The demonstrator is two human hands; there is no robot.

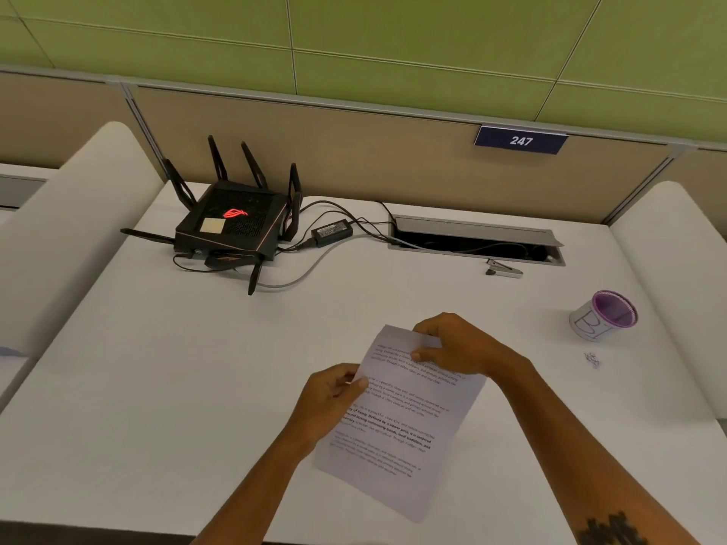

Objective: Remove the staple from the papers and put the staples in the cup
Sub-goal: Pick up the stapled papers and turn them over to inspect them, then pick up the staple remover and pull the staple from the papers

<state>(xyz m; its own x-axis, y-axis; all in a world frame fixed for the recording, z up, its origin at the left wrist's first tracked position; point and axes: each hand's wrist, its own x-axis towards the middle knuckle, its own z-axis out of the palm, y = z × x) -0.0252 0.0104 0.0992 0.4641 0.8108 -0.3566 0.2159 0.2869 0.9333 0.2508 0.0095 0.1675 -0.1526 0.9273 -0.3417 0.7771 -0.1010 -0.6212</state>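
Printed white papers (401,430) are held above the white desk near its front edge. My left hand (330,399) pinches their left edge, and a small thin pale thing shows between its thumb and fingers. My right hand (452,344) grips the top right corner, thumb on the front sheet. A white cup with a purple rim (604,315) stands to the right, apart from both hands. A little heap of loose staples (592,359) lies on the desk just in front of the cup. A staple remover (503,268) rests farther back, by the cable slot.
A black router with antennas (232,226), its power brick (332,232) and cables occupy the back left. An open cable tray (476,239) is cut into the desk at the back. Beige partition panels and white side dividers enclose the desk.
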